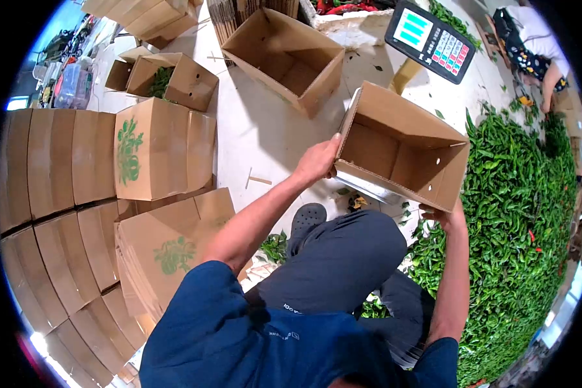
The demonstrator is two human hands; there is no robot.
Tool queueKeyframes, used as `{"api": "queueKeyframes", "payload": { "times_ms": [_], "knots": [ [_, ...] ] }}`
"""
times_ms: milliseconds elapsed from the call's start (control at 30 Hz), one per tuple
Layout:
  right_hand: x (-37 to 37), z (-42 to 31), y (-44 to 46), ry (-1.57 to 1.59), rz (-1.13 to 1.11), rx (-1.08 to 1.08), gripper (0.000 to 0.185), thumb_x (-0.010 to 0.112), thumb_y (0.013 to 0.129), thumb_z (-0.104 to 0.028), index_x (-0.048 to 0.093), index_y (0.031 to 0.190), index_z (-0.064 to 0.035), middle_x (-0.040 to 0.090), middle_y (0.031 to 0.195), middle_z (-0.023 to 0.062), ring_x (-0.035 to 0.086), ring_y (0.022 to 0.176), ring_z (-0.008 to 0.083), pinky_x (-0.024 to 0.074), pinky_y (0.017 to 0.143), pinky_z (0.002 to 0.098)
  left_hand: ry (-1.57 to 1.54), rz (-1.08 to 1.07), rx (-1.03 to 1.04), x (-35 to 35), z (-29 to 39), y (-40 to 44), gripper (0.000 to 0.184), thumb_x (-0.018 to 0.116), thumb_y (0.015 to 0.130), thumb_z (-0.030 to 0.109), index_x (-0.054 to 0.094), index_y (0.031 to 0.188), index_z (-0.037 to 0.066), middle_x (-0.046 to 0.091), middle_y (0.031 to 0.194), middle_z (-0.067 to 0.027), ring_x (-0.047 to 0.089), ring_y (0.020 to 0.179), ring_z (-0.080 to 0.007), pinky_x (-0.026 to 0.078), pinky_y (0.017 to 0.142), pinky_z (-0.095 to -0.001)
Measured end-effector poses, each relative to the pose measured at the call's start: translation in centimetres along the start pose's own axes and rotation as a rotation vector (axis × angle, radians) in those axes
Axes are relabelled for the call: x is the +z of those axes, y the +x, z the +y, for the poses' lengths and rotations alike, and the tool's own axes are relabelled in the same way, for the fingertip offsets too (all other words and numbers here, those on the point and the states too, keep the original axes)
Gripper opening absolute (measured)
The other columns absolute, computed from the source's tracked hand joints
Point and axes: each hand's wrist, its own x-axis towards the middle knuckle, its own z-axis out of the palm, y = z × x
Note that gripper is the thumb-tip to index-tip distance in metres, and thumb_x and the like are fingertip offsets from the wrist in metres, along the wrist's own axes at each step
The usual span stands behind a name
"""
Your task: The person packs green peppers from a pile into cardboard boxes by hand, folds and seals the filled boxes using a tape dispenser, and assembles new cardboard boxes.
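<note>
Carton, right of centre, is being gripped by left hand and right hand; best kept centred on scale.

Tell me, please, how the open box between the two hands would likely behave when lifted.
The cardboard box is probably light, since nothing shows inside. Its straight walls look fairly stiff, though the open top may let them flex.

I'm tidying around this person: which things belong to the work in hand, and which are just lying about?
Likely in use:
open carton, held by the left hand and right hand
scale
green pepper heap

Apparently just lying about:
thin brown strip
withered yellow leaves
</note>
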Motion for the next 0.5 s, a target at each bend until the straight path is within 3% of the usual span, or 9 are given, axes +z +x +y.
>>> {"api": "queueKeyframes", "payload": {
  "times_ms": [133,167,200,267,300,400,433,500],
  "knots": [
    [-2.1,-0.5,0.0,-0.086,0.160,-0.048,0.060,0.041,0.103,-0.056,0.060,0.123,-0.0036,0.070,0.103,0.0120,0.069,0.083,0.0215,0.0556,0.067,0.0354,-0.011,-0.031,0.059,-0.9,-2.5,-0.4,0.061,0.038,0.105,0.052,0.065,0.097,-0.002,0.064,0.073,-0.0083,0.060,0.063,-0.0145,0.050,0.059,-0.0311],
    [-2.1,-1.5,-1.0,-0.178,0.201,-0.045,0.066,0.038,0.102,-0.062,0.060,0.124,-0.0041,0.069,0.104,0.0095,0.066,0.089,0.0172,0.0526,0.072,0.0327,-0.009,-0.031,0.062,-1.0,-2.8,-0.8,0.056,0.042,0.104,0.048,0.066,0.102,-0.002,0.064,0.075,-0.0082,0.060,0.065,-0.0143,0.051,0.061,-0.0309],
    [-1.5,-2.1,-1.9,-0.135,0.239,-0.121,0.070,0.038,0.102,-0.062,0.055,0.133,-0.0012,0.067,0.115,0.0116,0.065,0.102,0.0219,0.0523,0.084,0.0367,-0.006,-0.031,0.065,-1.1,-3.1,-1.2,0.052,0.045,0.104,0.044,0.066,0.106,-0.003,0.065,0.077,-0.0081,0.061,0.066,-0.0142,0.051,0.063,-0.0307],
    [1.0,-3.7,-4.6,-0.143,0.223,-0.242,0.073,0.037,0.103,-0.060,0.048,0.141,0.0005,0.062,0.127,0.0140,0.060,0.115,0.0250,0.0499,0.094,0.0396,0.040,-0.027,0.093,-1.8,-4.1,-1.8,0.046,0.051,0.103,0.038,0.065,0.116,-0.003,0.067,0.081,-0.0081,0.061,0.069,-0.0144,0.052,0.066,-0.0306],
    [0.0,-3.0,-4.2,-0.209,0.199,-0.284,0.067,0.045,0.104,-0.050,0.042,0.145,0.0020,0.057,0.135,0.0165,0.057,0.120,0.0261,0.0470,0.100,0.0399,0.084,-0.025,0.118,-2.2,-4.9,-1.9,0.045,0.053,0.102,0.036,0.064,0.120,-0.003,0.067,0.083,-0.0083,0.062,0.071,-0.0148,0.053,0.068,-0.0307],
    [1.4,-2.1,-3.6,-0.639,0.273,-0.472,0.058,0.054,0.103,-0.038,0.043,0.143,0.0040,0.059,0.132,0.0158,0.058,0.117,0.0243,0.0451,0.101,0.0372,0.120,-0.037,0.045,-4.1,-6.7,-2.2,0.047,0.057,0.099,0.032,0.061,0.130,-0.003,0.071,0.093,-0.0126,0.066,0.078,-0.0170,0.055,0.075,-0.0320],
    [2.9,-2.6,-4.2,-0.587,0.294,-0.441,0.050,0.057,0.101,-0.026,0.047,0.138,0.0066,0.062,0.128,0.0164,0.058,0.114,0.0237,0.0435,0.102,0.0352,0.139,-0.016,0.008,-4.9,-6.7,-2.6,0.047,0.057,0.099,0.032,0.060,0.130,-0.003,0.071,0.095,-0.0133,0.067,0.079,-0.0173,0.055,0.076,-0.0324],
    [1.9,-1.3,-3.0,-0.471,0.247,-0.467,0.045,0.055,0.100,-0.023,0.051,0.134,0.0073,0.063,0.126,0.0167,0.059,0.112,0.0234,0.0439,0.100,0.0353,0.187,0.005,-0.040,-6.2,-7.2,-3.2,0.049,0.058,0.098,0.033,0.059,0.131,-0.003,0.072,0.100,-0.0161,0.069,0.083,-0.0189,0.056,0.078,-0.0330]
  ]
}}
